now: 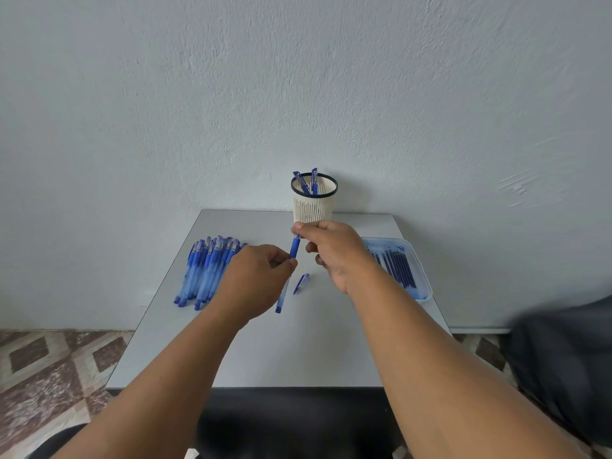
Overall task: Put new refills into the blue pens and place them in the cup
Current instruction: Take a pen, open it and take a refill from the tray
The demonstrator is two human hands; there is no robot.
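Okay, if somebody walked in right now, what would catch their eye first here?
Mid-table, the left hand and right hand pinch a blue pen from both ends. Behind them a white mesh cup holds finished pens; a pile of pens lies left, a refill tray right.

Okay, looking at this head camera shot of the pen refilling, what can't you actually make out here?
- Pen tip: hidden in the right hand; no telling whether the refill is fully seated.
- Pen barrel: the left hand covers its middle.
- Pile of pens: overlapping, partly behind the left hand; no exact count.
- Tray of refills: near part behind the right forearm.
- Cup base: behind the right hand.
- Dark shape at right: blurred, cut by the frame edge.
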